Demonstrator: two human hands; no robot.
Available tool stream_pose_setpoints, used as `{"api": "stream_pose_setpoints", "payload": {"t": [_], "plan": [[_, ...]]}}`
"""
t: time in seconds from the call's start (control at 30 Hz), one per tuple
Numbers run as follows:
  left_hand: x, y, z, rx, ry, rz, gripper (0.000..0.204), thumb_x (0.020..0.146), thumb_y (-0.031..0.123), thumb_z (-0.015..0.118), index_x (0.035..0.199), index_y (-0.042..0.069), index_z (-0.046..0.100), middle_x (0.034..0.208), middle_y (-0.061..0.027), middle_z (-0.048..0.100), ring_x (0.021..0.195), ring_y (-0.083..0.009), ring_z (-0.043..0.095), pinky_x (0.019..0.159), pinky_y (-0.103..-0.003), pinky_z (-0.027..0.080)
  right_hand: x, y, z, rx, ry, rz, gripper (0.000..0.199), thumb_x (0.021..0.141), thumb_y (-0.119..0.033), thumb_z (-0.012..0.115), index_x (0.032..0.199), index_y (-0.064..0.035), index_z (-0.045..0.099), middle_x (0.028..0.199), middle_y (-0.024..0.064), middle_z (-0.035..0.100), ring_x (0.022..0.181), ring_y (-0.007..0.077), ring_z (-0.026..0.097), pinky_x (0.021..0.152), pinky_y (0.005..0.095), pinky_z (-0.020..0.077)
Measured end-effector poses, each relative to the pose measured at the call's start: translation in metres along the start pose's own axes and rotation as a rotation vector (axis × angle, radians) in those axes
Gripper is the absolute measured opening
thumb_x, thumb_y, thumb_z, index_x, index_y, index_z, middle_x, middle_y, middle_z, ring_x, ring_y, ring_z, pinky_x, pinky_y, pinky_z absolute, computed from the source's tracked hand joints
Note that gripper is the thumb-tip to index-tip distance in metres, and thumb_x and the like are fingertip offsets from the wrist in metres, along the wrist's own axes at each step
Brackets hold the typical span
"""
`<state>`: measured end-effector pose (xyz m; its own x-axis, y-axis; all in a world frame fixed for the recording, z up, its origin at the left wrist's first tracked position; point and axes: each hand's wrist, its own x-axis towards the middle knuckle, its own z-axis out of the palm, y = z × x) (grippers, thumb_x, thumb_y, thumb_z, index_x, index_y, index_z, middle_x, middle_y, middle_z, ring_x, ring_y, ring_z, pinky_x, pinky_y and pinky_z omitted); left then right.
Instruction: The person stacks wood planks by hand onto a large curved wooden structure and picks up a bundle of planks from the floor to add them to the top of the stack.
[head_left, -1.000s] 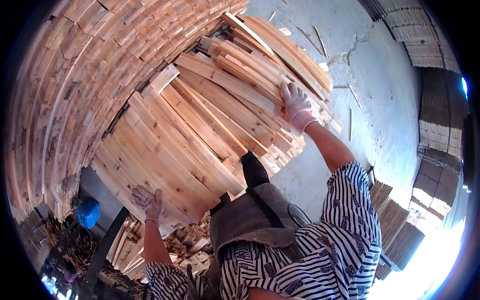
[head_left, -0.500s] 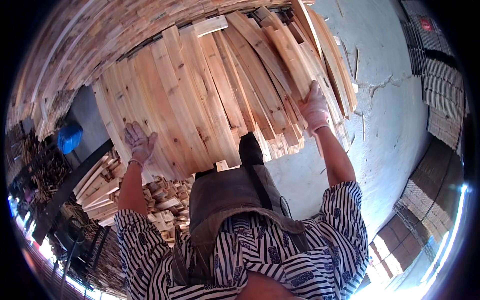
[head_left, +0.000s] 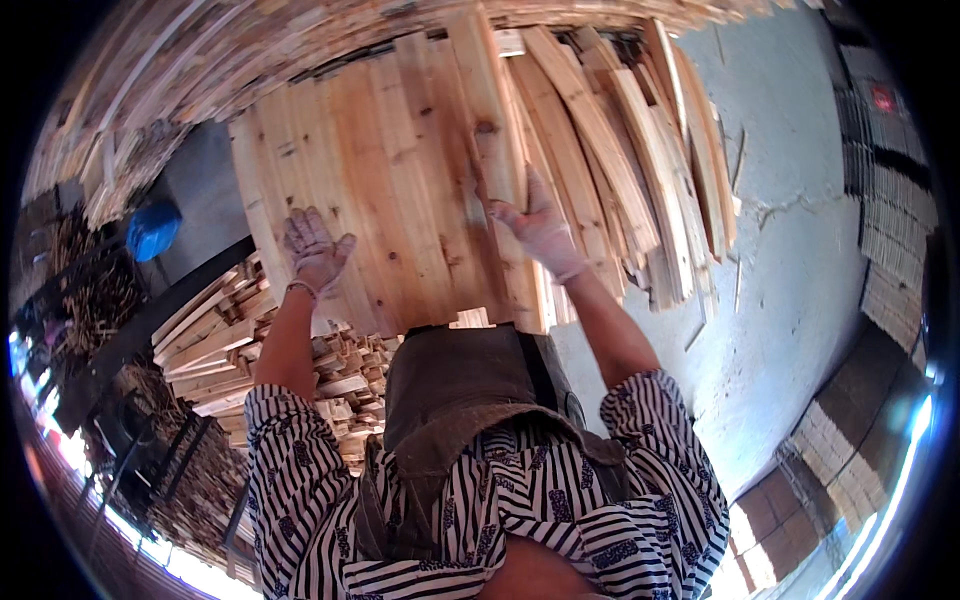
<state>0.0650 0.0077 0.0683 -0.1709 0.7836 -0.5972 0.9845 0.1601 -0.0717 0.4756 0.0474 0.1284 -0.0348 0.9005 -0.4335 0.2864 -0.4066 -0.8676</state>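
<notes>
Knotty wooden planks [head_left: 350,190] lie side by side in front of me, forming a flat layer. My left hand [head_left: 318,250], in a thin pale glove, rests on the left part of this layer with its fingers spread. Towards the layer's right edge, one wooden plank [head_left: 490,130] stands tilted up from the others. My right hand [head_left: 545,232], also gloved, grips that plank's right side, thumb on its face and fingers partly hidden by its edge. More loose planks [head_left: 600,150] lie uneven and overlapping to the right of this hand.
A long stack of boards [head_left: 230,50] runs along the far side. Short wood offcuts [head_left: 350,385] are heaped below left, near a blue object [head_left: 154,230]. Grey concrete floor [head_left: 790,260] spreads to the right, with bundled slats [head_left: 895,210] beyond.
My right hand has moved left from the loose planks, and a plank now stands tilted in it beside the flat layer. My left hand still lies on the boards.
</notes>
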Motion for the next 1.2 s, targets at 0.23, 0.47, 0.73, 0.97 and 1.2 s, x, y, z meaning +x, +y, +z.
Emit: {"api": "stream_pose_setpoints", "payload": {"t": [0.23,0.47,0.73,0.97,1.2], "plan": [[-0.016,0.006,0.001,-0.095,-0.029,0.002,0.107,0.093,0.067,0.047,0.157,-0.003,-0.001,0.162,-0.0308,-0.010,0.149,-0.0512,-0.013,0.119,-0.059,-0.007,0.026,-0.004,0.027,-0.323,-0.036,0.007,0.090,0.088,-0.036,0.072,0.153,0.0033,0.024,0.143,0.0297,0.048,0.129,0.0408,0.053,0.106,0.0428,0.0446],[-0.014,0.018,-0.008,-0.106,-0.068,-0.011,0.106,0.093,0.066,0.046,0.157,-0.003,-0.004,0.163,-0.0288,-0.014,0.149,-0.0491,-0.015,0.118,-0.060,-0.008,0.045,0.008,-0.040,0.256,-0.202,0.209,0.085,0.096,-0.020,0.068,0.158,-0.0006,0.013,0.127,0.0181,0.065,0.119,0.0202,0.060,0.102,0.0305,0.0451],[-0.019,0.007,-0.004,-0.101,-0.024,0.024,0.105,0.094,0.064,0.045,0.157,-0.003,-0.005,0.162,-0.0306,-0.014,0.149,-0.0499,-0.013,0.117,-0.062,-0.007,0.064,0.074,-0.023,-0.111,-0.326,0.030,0.075,0.101,-0.032,0.061,0.158,-0.0076,0.020,0.159,0.0230,0.032,0.132,0.0251,0.054,0.107,0.0309,0.0426],[-0.009,0.004,0.019,-0.086,0.185,0.133,0.104,0.094,0.066,0.043,0.157,-0.004,-0.002,0.162,-0.0326,-0.010,0.149,-0.0519,-0.010,0.117,-0.063,-0.004,0.123,0.063,-0.016,0.197,-0.281,0.051,0.059,0.103,-0.035,0.055,0.153,-0.0085,0.036,0.141,0.0195,0.056,0.131,0.0289,0.053,0.104,0.0336,0.0457],[-0.043,-0.033,0.015,-0.567,0.429,0.212,0.076,0.096,0.047,0.058,0.149,-0.003,0.036,0.159,-0.0277,0.026,0.147,-0.0385,0.025,0.119,-0.048,0.021,0.073,0.039,-0.018,0.259,-0.283,0.330,0.058,0.102,-0.035,0.058,0.147,-0.0004,0.045,0.148,0.0144,0.051,0.142,0.0235,0.042,0.116,0.0327,0.0320]]}}
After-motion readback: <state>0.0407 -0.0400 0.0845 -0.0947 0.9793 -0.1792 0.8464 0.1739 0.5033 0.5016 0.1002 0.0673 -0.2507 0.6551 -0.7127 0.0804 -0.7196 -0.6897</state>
